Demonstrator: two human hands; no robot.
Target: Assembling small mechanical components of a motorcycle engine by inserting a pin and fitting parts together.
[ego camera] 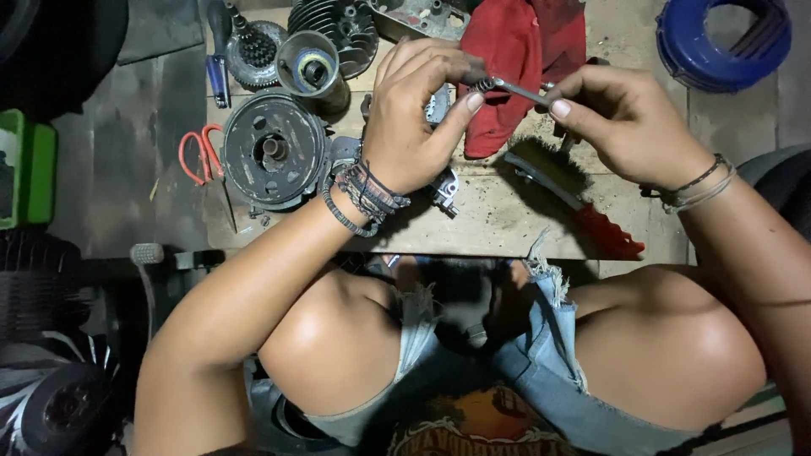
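Now | metal rod (515, 88) | held between both hands (414, 118) | above red cloth (515, 51)

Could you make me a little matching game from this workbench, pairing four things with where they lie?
Things:
1. red cloth
2. scissors
3. blue ring
4. wire brush

Places:
A. far right corner, beyond the right hand
B. left edge of the board, beside the round metal disc
C. under the small metal rod both hands hold
D. on the board below the right hand, red handle pointing right

Pairs: 1-C, 2-B, 3-A, 4-D
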